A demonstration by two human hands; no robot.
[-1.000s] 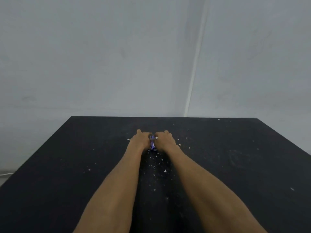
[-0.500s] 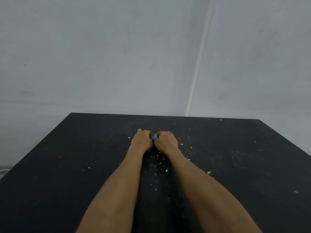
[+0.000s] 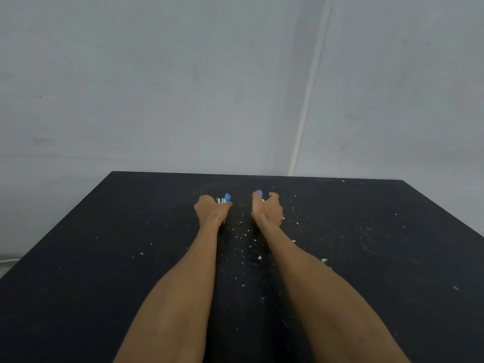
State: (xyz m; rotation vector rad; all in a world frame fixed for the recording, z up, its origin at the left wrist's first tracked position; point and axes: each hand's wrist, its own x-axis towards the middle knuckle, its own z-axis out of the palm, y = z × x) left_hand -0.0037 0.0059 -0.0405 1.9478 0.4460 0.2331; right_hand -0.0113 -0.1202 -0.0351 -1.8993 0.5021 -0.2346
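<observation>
Our hands have drawn apart: half a second ago they sat knuckle to knuckle around one small bluish thing, and now a dark gap of tabletop shows between them. Our left hand sits low on the tabletop with its fingers curled, gripping a blue piece that sticks up from the hand's inner top edge, with small white and dark bits just beside its blue tip. Our right hand is curled as well, and its fingers and thumb pinch a purple piece. Only the rounded tip of that piece shows above the thumb; the rest is hidden in the hand.

The two pieces are apart and face each other across the gap, towards the far half of the tabletop. They are too small and blurred for us to say what they are.

Both our forearms stretch forward over the tabletop. White flecks lie scattered on it, thickest between our forearms and just to the right of our right hand. Behind the far edge stands a grey wall, with a pale strip running up it.
</observation>
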